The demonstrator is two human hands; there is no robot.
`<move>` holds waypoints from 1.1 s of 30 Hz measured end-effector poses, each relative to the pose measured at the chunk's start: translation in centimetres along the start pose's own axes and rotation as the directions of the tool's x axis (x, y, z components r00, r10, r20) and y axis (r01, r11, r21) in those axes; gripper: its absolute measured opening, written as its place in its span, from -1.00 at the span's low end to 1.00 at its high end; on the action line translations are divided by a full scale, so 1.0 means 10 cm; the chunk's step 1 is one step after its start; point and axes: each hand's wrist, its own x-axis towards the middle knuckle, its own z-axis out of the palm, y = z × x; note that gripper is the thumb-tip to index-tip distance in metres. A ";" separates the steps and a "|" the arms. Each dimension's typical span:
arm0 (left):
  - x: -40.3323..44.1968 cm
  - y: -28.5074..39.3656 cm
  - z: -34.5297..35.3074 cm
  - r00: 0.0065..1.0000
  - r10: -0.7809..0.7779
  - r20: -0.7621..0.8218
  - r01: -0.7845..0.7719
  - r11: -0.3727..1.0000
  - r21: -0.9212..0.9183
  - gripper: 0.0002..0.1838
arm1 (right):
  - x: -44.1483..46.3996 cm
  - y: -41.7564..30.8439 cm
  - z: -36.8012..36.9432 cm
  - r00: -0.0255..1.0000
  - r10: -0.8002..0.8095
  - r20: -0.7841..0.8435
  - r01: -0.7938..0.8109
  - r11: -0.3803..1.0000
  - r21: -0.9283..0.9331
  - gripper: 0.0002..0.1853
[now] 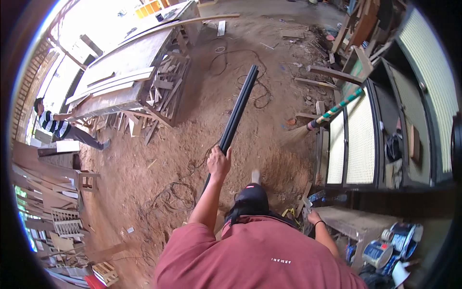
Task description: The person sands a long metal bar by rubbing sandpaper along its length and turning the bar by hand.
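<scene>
My left hand [219,164] is wrapped round long, dark, narrow strips [238,108] that lie side by side. They slant up and to the right over the dirt floor, and their lower end passes beside my forearm. At the lower right my right hand [314,217] is closed, low beside my body and near the end of a worn bench [353,220]. A small pale item shows at its fingers, too small to name. Below my maroon shirt [260,250], something black [252,198] and one foot [256,176] show.
A large worktable [120,58] with boards and wood scraps stands upper left; a person in a striped shirt [54,123] is beside it. Cables [175,195] lie on the floor. A broom [332,113] leans by framed panels [361,139] at right. Cans [378,253] sit lower right.
</scene>
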 end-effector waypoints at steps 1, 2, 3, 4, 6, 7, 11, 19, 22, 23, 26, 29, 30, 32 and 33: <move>0.19 0.07 0.07 0.998 -0.013 0.054 0.016 0.999 -0.043 -0.32 | 0.00 -0.12 -0.11 1.000 0.013 -0.023 -0.012 0.999 0.039 -0.31; 0.38 0.14 0.13 0.994 -0.021 0.105 0.030 0.996 -0.086 -0.36 | 0.06 -0.27 -0.27 1.000 0.012 -0.022 -0.012 1.000 0.024 -0.31; 0.57 0.22 0.18 0.993 -0.005 0.115 0.022 0.989 -0.146 -0.43 | 0.14 -0.34 -0.35 1.000 0.011 -0.022 -0.011 1.000 0.030 -0.31; 0.74 0.29 0.21 0.992 -0.016 0.125 0.034 0.989 -0.147 -0.43 | 0.16 -0.42 -0.42 1.000 0.014 -0.020 -0.013 0.999 0.038 -0.30; 1.17 0.46 0.29 0.977 0.032 0.212 0.033 0.954 -0.297 -0.48 | 0.19 -0.67 -0.65 0.995 -0.036 -0.097 0.041 0.998 0.048 -0.42; 1.36 0.50 0.42 0.978 0.073 0.193 -0.005 0.944 -0.331 -0.48 | 0.40 -0.61 -0.69 0.994 -0.030 -0.108 0.035 0.998 0.053 -0.42; 2.09 0.75 0.64 0.915 0.088 0.394 0.109 0.886 -0.451 -0.42 | 0.35 -1.39 -1.31 0.993 0.101 -0.060 -0.105 0.992 -0.065 -0.41; 3.41 1.37 1.25 0.830 0.208 0.518 0.172 0.788 -0.591 -0.33 | 0.69 -3.06 -2.23 0.985 -0.065 -0.158 0.062 0.998 -0.022 -0.45; 3.84 1.64 1.35 0.807 0.173 0.564 0.246 0.771 -0.588 -0.31 | 0.72 -3.50 -2.39 0.949 -0.230 -0.216 0.248 0.967 0.059 -0.44; 3.96 1.69 1.42 0.799 0.175 0.575 0.253 0.770 -0.586 -0.31 | 0.75 -3.61 -2.42 0.953 -0.218 -0.212 0.235 0.970 0.060 -0.44; 4.21 1.83 1.58 0.804 0.222 0.552 0.245 0.722 -0.647 -0.28 | 0.80 -3.67 -2.46 0.951 -0.244 -0.192 0.240 0.970 -0.048 -0.41; 4.36 1.97 1.34 0.833 0.254 0.491 0.122 0.782 -0.611 -0.30 | 0.76 -3.71 -2.52 0.947 -0.288 -0.142 0.280 0.957 -0.072 -0.42; 4.34 1.96 1.34 0.831 0.251 0.496 0.129 0.781 -0.610 -0.30 | 0.78 -3.66 -2.52 0.949 -0.284 -0.137 0.276 0.958 -0.076 -0.42; 4.28 1.94 1.33 0.847 0.396 0.355 -0.127 0.799 -0.588 -0.35 | 0.77 -3.55 -2.53 0.996 -0.078 -0.052 0.072 0.992 -0.104 -0.41; 4.28 1.93 1.26 0.833 0.433 0.344 -0.169 0.792 -0.587 -0.35 | 0.78 -3.47 -2.52 0.996 -0.072 -0.052 0.067 0.992 -0.103 -0.41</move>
